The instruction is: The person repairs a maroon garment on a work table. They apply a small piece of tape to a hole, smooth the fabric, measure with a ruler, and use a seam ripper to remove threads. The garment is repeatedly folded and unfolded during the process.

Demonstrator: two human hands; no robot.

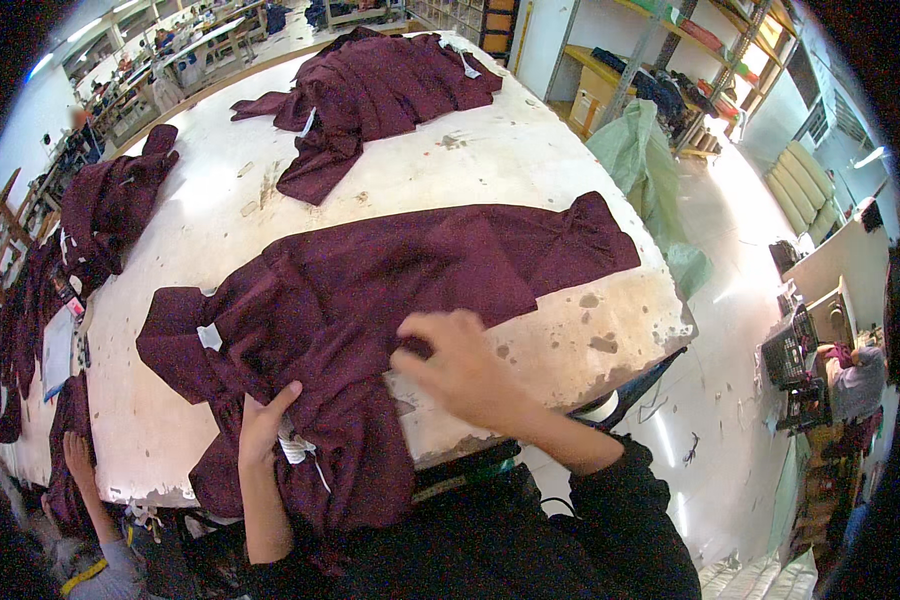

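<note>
Head view: one maroon garment (400, 265), on the table (530, 150) before me; likely light, soft, limp; best held by its edges. Maroon heaps beyond: one far heap (395, 90), one left heap (100, 215). My left hand (260, 430): thumb on top, fingers hidden, clamping untellable. My right hand (455, 365): fingers curled, blurred; I cannot tell whether they pinch.

I'm in a garment workshop: maroon garments (430, 255) spread over my surface (540, 160), shelves (592, 66) of cloth beyond its right edge, long worktables (192, 44) past its far left corner.
</note>
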